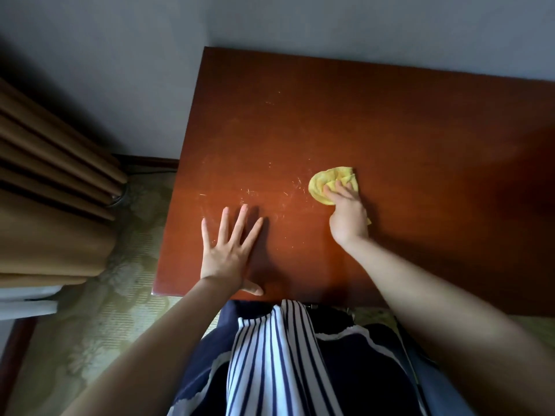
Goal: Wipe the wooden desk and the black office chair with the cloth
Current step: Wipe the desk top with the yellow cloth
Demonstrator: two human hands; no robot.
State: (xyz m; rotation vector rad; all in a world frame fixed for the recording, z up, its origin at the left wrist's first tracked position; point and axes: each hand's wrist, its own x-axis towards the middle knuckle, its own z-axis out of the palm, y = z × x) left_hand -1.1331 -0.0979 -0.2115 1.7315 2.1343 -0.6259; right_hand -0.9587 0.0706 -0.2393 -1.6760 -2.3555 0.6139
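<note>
A reddish-brown wooden desk fills the middle and right of the head view, with pale scratches and smears near its front left. On it lies a bunched yellow cloth. My right hand presses down on the cloth, fingers curled into its folds. My left hand lies flat on the desktop near the front left corner, fingers spread, holding nothing. The black office chair is not in view.
A grey wall runs behind the desk. Brown curtains hang at the left, over a patterned pale carpet. The desk's left edge and front edge are close to my body.
</note>
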